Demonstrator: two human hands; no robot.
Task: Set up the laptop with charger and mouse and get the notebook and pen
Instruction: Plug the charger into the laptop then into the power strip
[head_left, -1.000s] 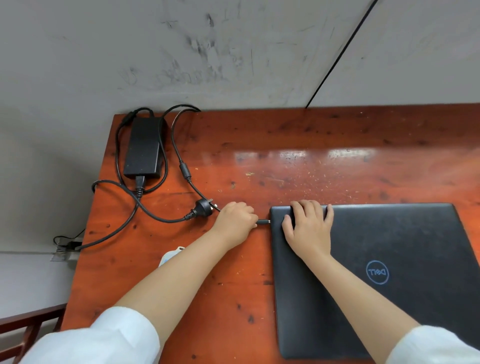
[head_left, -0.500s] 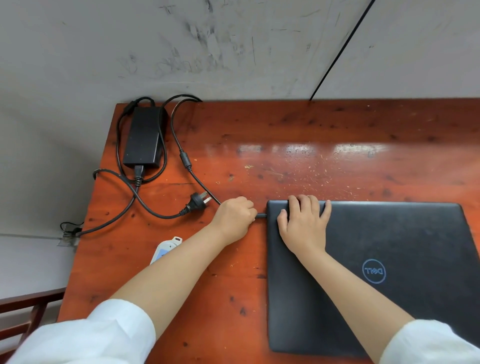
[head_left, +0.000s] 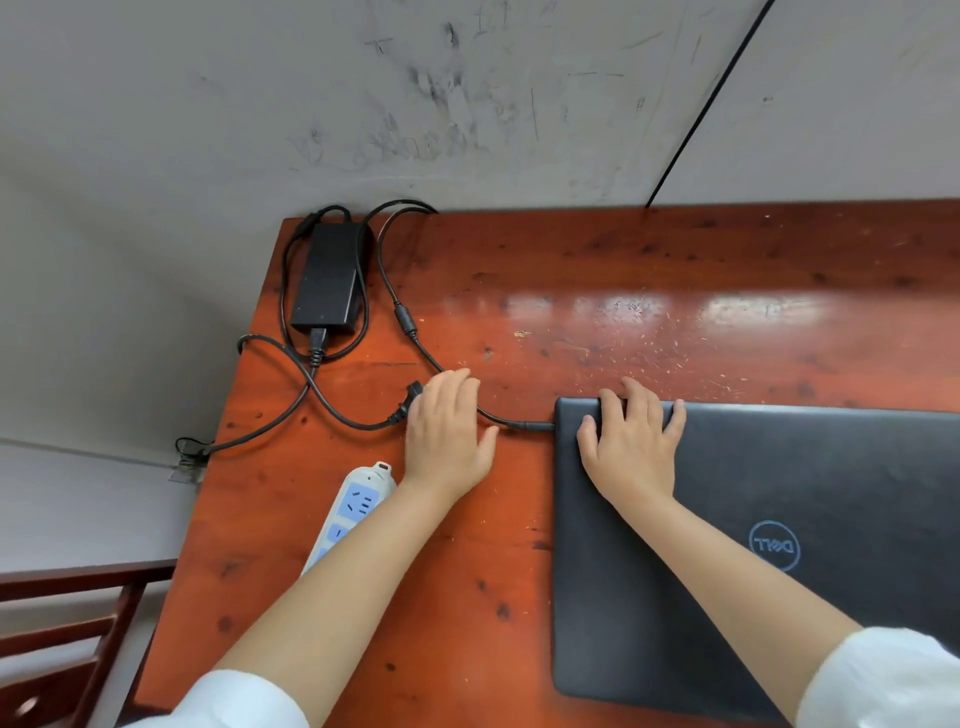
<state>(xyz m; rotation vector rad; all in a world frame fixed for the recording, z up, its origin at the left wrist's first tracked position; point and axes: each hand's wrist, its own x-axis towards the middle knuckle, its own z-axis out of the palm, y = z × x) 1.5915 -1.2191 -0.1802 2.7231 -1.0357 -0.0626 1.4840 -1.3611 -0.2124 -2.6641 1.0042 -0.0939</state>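
Head view: charger plug (head_left: 535, 425) in laptop (head_left: 810, 519), left hand (head_left: 447, 431) nearby.

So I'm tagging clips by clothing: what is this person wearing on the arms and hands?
Both forearms are bare. White fabric sleeves end near the elbows: the left white sleeve at the bottom edge, the right white sleeve at the bottom right corner. The left hand and right hand wear no gloves, and no rings, watch or bracelets show from this view.
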